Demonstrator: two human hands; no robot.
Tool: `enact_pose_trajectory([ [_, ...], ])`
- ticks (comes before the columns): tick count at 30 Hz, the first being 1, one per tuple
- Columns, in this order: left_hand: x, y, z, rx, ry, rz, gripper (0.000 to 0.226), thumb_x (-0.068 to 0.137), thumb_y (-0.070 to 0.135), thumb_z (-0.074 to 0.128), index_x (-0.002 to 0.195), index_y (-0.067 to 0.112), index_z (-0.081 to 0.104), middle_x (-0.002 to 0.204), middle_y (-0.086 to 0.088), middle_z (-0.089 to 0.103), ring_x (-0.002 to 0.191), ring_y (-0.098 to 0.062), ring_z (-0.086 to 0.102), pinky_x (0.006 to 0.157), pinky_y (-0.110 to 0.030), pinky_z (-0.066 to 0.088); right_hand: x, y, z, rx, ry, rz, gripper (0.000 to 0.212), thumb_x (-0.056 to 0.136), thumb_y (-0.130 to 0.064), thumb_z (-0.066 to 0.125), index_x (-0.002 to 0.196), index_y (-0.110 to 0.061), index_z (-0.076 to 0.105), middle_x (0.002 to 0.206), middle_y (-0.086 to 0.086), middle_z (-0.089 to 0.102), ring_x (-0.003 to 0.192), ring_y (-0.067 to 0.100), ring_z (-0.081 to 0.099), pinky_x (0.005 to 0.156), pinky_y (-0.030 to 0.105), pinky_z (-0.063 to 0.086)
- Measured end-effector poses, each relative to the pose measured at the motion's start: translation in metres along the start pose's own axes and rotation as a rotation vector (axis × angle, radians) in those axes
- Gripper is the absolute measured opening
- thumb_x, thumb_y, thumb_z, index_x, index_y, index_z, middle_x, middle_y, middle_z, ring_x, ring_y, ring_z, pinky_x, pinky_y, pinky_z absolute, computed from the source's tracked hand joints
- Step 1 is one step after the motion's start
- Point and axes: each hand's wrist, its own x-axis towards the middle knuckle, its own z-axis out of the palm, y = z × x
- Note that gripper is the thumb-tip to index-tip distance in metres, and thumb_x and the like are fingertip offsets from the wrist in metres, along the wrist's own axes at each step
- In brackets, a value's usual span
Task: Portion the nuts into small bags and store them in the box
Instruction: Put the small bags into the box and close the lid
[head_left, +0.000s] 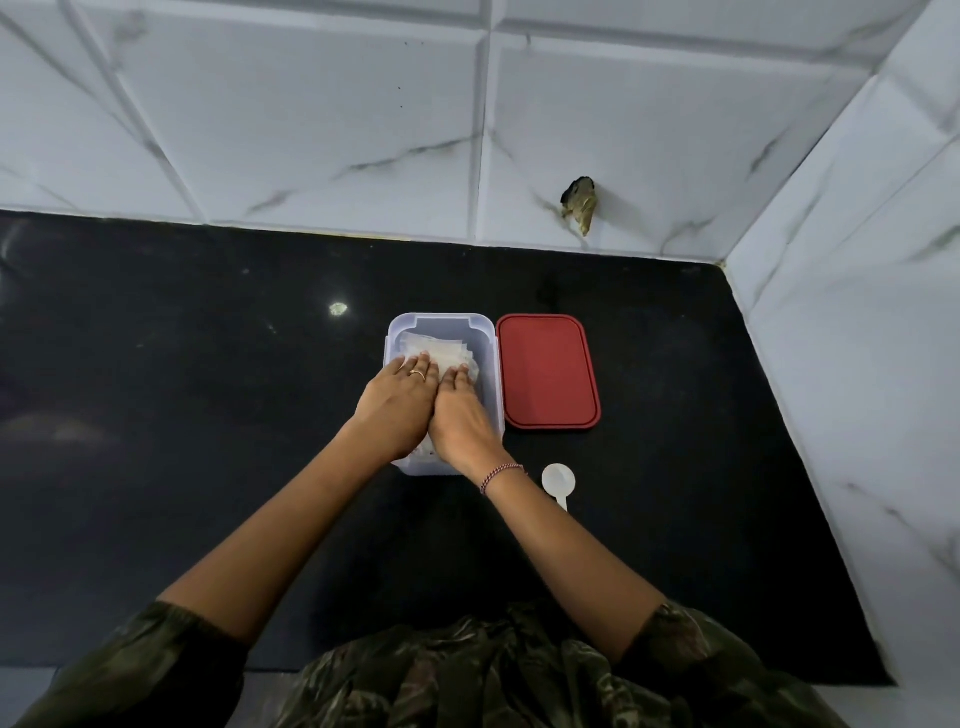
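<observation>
A home kitchen, by the look of it — a polished black stone counter (208, 415) set into a corner of white marble-patterned wall tiles (311, 130) — with a plastic food box (441, 325) and measuring scoop (557, 477) out.

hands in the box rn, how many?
2: left hand on the left half, right hand beside it, both flat on the small bags in the clear box.

Your black counter (208, 467) carries the clear box (441, 323), a red lid (548, 371) just beside it, and a white scoop (558, 479) nearer you
</observation>
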Motion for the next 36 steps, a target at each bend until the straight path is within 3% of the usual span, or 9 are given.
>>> enact_pose_trajectory([
  [2, -0.001, 0.002, -0.004, -0.099, 0.024, -0.011, 0.059, 0.101, 0.022, 0.037, 0.153, 0.006, 0.013, 0.160, -0.013, 0.014, 0.148, -0.021, 0.015, 0.120, -0.035, 0.009, -0.003, 0.001, -0.004, 0.056, 0.069, -0.018, 0.056, 0.102, -0.011, 0.028, 0.148, 0.000, -0.003, 0.158, 0.014, -0.005, 0.146, 0.022, -0.003, 0.119, 0.033, 0.005],
  [7, -0.004, 0.012, -0.040, -0.534, 0.228, -0.135, 0.056, 0.093, 0.011, 0.052, 0.145, 0.004, 0.032, 0.152, -0.014, 0.032, 0.137, -0.026, 0.035, 0.108, -0.033, 0.031, -0.015, 0.015, -0.044, 0.133, 0.429, -0.147, 0.042, 0.100, -0.013, 0.038, 0.141, -0.005, 0.037, 0.140, 0.012, 0.045, 0.127, 0.024, 0.044, 0.102, 0.026, 0.034],
  [9, 0.003, 0.026, -0.051, -0.693, 0.394, -0.168, 0.043, 0.091, 0.002, 0.047, 0.134, 0.004, 0.048, 0.138, -0.014, 0.048, 0.126, -0.026, 0.045, 0.102, -0.031, 0.034, -0.014, 0.028, -0.065, 0.186, 0.528, -0.128, 0.037, 0.099, -0.013, 0.041, 0.135, -0.005, 0.048, 0.131, 0.013, 0.056, 0.120, 0.025, 0.052, 0.097, 0.028, 0.038],
  [12, 0.016, 0.059, -0.061, -1.032, 0.442, -0.155, 0.038, 0.087, -0.002, 0.045, 0.123, 0.003, 0.057, 0.120, -0.017, 0.058, 0.112, -0.029, 0.054, 0.097, -0.035, 0.041, -0.007, 0.056, -0.087, 0.190, 0.631, -0.063, 0.033, 0.097, -0.012, 0.043, 0.125, -0.004, 0.058, 0.126, 0.014, 0.060, 0.117, 0.026, 0.055, 0.097, 0.025, 0.036],
  [18, 0.038, 0.123, -0.060, -1.498, 0.165, -0.340, 0.041, 0.093, 0.008, 0.047, 0.134, 0.004, 0.047, 0.126, -0.006, 0.053, 0.121, -0.022, 0.050, 0.090, -0.022, 0.038, 0.004, 0.115, -0.090, 0.074, 0.544, 0.141, 0.035, 0.097, -0.015, 0.044, 0.126, -0.001, 0.055, 0.125, 0.020, 0.053, 0.114, 0.034, 0.053, 0.098, 0.038, 0.041],
  [20, 0.041, 0.140, -0.048, -1.571, 0.068, -0.400, 0.044, 0.090, 0.016, 0.050, 0.131, 0.002, 0.045, 0.130, -0.007, 0.050, 0.126, -0.026, 0.047, 0.098, -0.026, 0.039, 0.006, 0.126, -0.085, 0.044, 0.495, 0.198, 0.037, 0.097, -0.018, 0.044, 0.129, -0.001, 0.052, 0.130, 0.019, 0.049, 0.116, 0.033, 0.050, 0.098, 0.038, 0.042],
  [22, 0.044, 0.151, -0.036, -1.545, -0.007, -0.471, 0.054, 0.086, 0.025, 0.050, 0.133, 0.000, 0.040, 0.148, -0.022, 0.033, 0.140, -0.035, 0.028, 0.114, -0.041, 0.028, 0.006, 0.132, -0.079, 0.018, 0.455, 0.242, 0.038, 0.098, -0.019, 0.044, 0.130, 0.000, 0.050, 0.133, 0.019, 0.045, 0.119, 0.032, 0.046, 0.097, 0.037, 0.040],
  [25, 0.044, 0.154, -0.030, -1.460, -0.043, -0.591, 0.062, 0.096, 0.022, 0.049, 0.145, -0.001, 0.020, 0.157, -0.026, -0.002, 0.147, -0.035, -0.001, 0.118, -0.040, 0.007, 0.006, 0.139, -0.070, -0.027, 0.406, 0.284, 0.036, 0.098, -0.021, 0.044, 0.126, 0.000, 0.051, 0.132, 0.018, 0.042, 0.119, 0.032, 0.042, 0.096, 0.036, 0.039],
  [36, 0.049, 0.155, -0.020, -1.587, 0.013, -0.702, 0.059, 0.090, 0.023, 0.056, 0.140, 0.007, 0.028, 0.142, -0.015, 0.031, 0.130, -0.031, 0.030, 0.107, -0.036, 0.033, 0.010, 0.154, -0.059, 0.068, 0.374, 0.391, 0.035, 0.098, -0.018, 0.046, 0.125, 0.002, 0.051, 0.130, 0.020, 0.041, 0.114, 0.033, 0.047, 0.094, 0.037, 0.041],
])
